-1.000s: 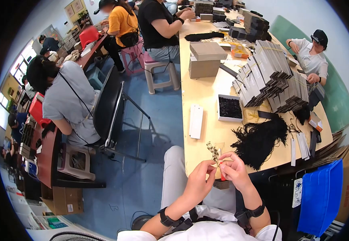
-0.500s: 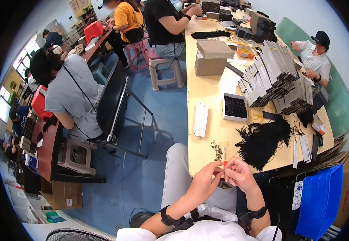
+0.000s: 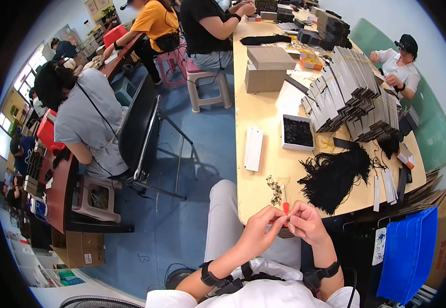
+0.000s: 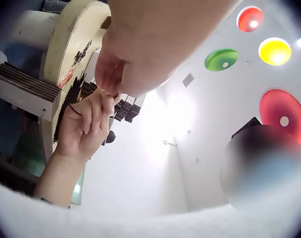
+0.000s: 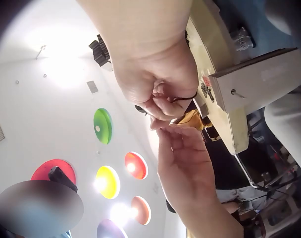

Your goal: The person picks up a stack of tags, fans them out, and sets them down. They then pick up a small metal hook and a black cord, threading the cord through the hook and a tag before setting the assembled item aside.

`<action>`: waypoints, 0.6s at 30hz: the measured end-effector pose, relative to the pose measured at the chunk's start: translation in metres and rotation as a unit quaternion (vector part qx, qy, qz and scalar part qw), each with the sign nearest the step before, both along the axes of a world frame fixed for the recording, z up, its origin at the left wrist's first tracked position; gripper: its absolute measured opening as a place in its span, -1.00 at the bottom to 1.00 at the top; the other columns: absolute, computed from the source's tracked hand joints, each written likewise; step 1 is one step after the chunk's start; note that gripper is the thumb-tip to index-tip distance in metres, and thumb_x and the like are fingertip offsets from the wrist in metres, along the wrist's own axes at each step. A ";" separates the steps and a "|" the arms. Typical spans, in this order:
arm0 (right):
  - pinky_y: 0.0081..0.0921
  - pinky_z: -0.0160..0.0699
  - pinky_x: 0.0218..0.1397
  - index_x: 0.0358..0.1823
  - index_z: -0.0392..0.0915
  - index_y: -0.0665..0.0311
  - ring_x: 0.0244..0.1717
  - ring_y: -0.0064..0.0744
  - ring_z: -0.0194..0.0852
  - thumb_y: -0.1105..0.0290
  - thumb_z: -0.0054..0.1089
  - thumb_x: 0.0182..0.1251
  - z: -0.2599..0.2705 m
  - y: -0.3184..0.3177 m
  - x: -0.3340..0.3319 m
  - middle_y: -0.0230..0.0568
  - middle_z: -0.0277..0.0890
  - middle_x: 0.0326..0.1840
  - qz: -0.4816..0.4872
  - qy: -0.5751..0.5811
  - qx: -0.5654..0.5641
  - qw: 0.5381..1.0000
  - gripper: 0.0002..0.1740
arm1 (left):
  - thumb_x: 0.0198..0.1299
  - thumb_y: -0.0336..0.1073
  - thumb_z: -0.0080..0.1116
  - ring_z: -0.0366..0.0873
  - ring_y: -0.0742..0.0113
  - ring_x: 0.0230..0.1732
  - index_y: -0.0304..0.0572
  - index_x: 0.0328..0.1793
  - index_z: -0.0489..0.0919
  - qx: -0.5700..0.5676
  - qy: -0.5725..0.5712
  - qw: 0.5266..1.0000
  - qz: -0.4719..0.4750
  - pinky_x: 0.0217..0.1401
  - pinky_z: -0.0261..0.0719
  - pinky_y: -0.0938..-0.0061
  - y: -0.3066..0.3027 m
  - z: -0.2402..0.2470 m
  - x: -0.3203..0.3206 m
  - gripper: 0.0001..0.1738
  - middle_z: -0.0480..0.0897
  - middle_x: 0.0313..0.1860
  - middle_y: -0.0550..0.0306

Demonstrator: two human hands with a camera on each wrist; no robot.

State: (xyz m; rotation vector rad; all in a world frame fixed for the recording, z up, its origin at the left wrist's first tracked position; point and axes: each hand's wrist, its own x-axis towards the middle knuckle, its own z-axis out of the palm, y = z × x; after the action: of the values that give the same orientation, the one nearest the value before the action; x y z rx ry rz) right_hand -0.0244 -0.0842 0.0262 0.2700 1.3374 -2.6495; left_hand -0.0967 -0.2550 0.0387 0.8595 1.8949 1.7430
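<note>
Both hands meet just in front of the table's near edge (image 3: pixel 253 205). My right hand (image 3: pixel 291 217) pinches a thin black string (image 5: pixel 184 97), which loops over its fingers (image 4: pixel 74 110). My left hand (image 3: pixel 279 218) touches fingertips with it and pinches the same string (image 4: pixel 112 94). A small red mark (image 3: pixel 286 208) shows on the table edge right behind the fingertips. A pile of black strings (image 3: pixel 335 174) lies on the table just beyond the right hand. Small metal pins (image 3: pixel 274 187) lie beyond the left hand.
On the table are white tags (image 3: pixel 253 149), a white box of black pieces (image 3: pixel 297 132), stacked grey cards (image 3: pixel 346 97) and brown boxes (image 3: pixel 269 69). A blue bin (image 3: pixel 407 251) stands at the right. Other people sit along the table and at my left.
The two hands have drawn closer, so their fingertips now touch at the table edge. The view has shifted slightly.
</note>
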 end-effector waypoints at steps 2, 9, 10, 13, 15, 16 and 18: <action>-0.77 0.11 -0.67 -0.23 0.39 0.30 -0.71 -0.69 0.17 0.50 0.11 0.39 0.000 -0.002 0.000 -0.24 0.48 -0.52 -0.017 0.012 -0.028 0.999 -0.92 | 0.35 -0.39 0.09 0.59 0.42 -0.19 -0.40 -0.12 0.54 0.020 -0.062 0.998 0.010 -0.08 0.60 0.52 0.001 0.000 0.003 -0.84 0.59 -0.22 0.10; -0.75 0.20 -0.64 -0.25 0.36 0.28 -0.70 -0.65 0.23 0.51 0.11 0.40 -0.008 -0.009 -0.004 -0.21 0.49 -0.51 -0.063 0.051 -0.038 0.996 -0.91 | 0.35 -0.39 0.11 0.55 0.48 -0.13 -0.37 -0.12 0.55 0.113 -0.212 0.970 0.033 -0.05 0.58 0.54 0.004 -0.011 0.008 -0.86 0.56 -0.15 0.14; -0.75 0.20 -0.64 -0.25 0.36 0.28 -0.70 -0.65 0.24 0.51 0.11 0.39 -0.008 -0.011 -0.004 -0.21 0.49 -0.50 -0.063 0.039 -0.019 0.997 -0.90 | 0.33 -0.41 0.13 0.55 0.47 -0.12 -0.39 -0.12 0.56 0.106 -0.174 0.978 0.046 -0.06 0.59 0.54 0.004 -0.011 0.008 -0.86 0.55 -0.14 0.14; -0.75 0.19 -0.65 -0.24 0.36 0.28 -0.68 -0.67 0.25 0.51 0.13 0.39 -0.010 -0.018 -0.006 -0.22 0.50 -0.49 -0.075 0.033 -0.007 0.997 -0.89 | 0.30 -0.44 0.15 0.56 0.46 -0.11 -0.38 -0.11 0.58 0.103 -0.145 0.981 0.074 -0.06 0.59 0.55 0.004 -0.018 0.010 -0.87 0.55 -0.13 0.13; -0.75 0.17 -0.67 -0.25 0.36 0.28 -0.69 -0.68 0.25 0.50 0.13 0.39 -0.011 -0.019 -0.008 -0.22 0.51 -0.49 -0.074 0.020 -0.001 0.997 -0.89 | 0.29 -0.44 0.17 0.57 0.45 -0.11 -0.35 -0.10 0.60 0.108 -0.155 0.978 0.085 -0.07 0.60 0.56 0.006 -0.022 0.010 -0.87 0.55 -0.12 0.13; -0.76 0.14 -0.68 -0.25 0.36 0.26 -0.69 -0.71 0.23 0.50 0.13 0.39 -0.014 -0.020 -0.009 -0.23 0.51 -0.48 -0.076 0.028 0.005 0.997 -0.89 | 0.29 -0.44 0.16 0.57 0.45 -0.10 -0.35 -0.10 0.60 0.105 -0.159 0.977 0.091 -0.07 0.60 0.56 0.005 -0.022 0.009 -0.87 0.55 -0.12 0.13; -0.77 0.14 -0.68 -0.25 0.36 0.26 -0.70 -0.71 0.23 0.50 0.13 0.39 -0.012 -0.020 -0.009 -0.23 0.51 -0.48 -0.077 0.025 0.002 0.997 -0.89 | 0.30 -0.44 0.17 0.56 0.44 -0.11 -0.43 -0.13 0.58 0.092 -0.165 0.977 0.099 -0.07 0.60 0.56 0.005 -0.021 0.008 -0.85 0.55 -0.14 0.12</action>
State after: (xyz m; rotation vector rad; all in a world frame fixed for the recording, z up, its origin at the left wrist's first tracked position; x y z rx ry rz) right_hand -0.0337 -0.1040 0.0138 0.3222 1.3911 -2.7978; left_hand -0.0889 -0.2497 0.0181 0.4154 1.6646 2.0593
